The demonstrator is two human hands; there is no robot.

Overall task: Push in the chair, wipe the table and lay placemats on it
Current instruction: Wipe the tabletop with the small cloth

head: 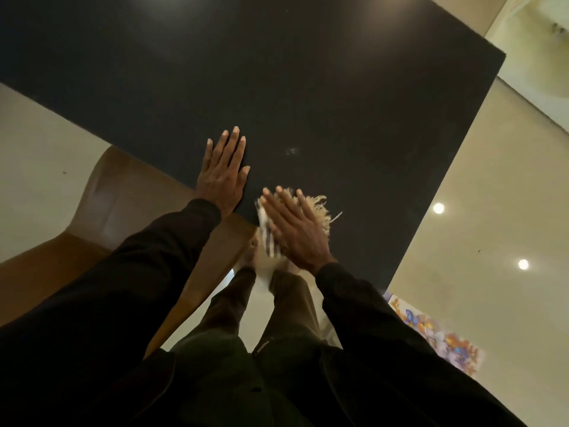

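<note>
A glossy cream floor (480, 186) fills the visible part of the room, paler at the left and a warmer beige at the right. Two round spots of light shine on it at the right, an upper spot (438, 208) and a lower spot (523, 264). The top right corner (542, 32) is brighter and blurred.

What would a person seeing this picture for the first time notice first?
The large dark table fills the upper half of the view. At its near edge the left hand lies flat on it, and the right hand presses a pale fringed cloth with straight fingers. A brown chair shows lower left, partly hidden by the table.
</note>
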